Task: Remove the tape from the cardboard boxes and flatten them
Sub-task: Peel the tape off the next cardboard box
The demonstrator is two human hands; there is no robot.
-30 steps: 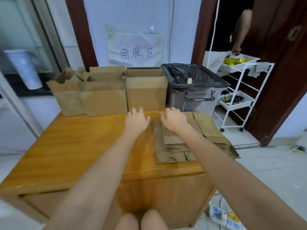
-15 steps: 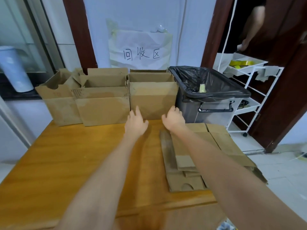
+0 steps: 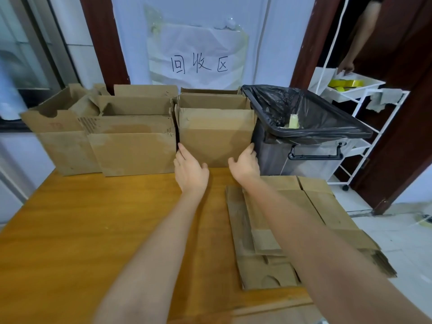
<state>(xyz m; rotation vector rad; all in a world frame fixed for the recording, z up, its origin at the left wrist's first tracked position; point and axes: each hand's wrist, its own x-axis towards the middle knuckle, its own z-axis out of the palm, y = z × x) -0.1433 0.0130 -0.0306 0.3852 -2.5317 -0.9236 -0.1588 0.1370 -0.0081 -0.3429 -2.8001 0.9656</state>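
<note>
Brown boxes (image 3: 215, 136); black bin liner (image 3: 311, 111); orange-tan table (image 3: 81, 230).

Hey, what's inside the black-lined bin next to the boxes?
Inside the bin, against the black liner, one crumpled yellowish piece shows, probably tape. The bottom of the bin is hidden by the liner's folds and the near rim, so anything deeper cannot be seen.

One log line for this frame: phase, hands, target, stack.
phase: reaching | left hand: open, at left edge of rightmost upright brown cardboard box | right hand: open, at right edge | flattened cardboard stack: on wooden table
</note>
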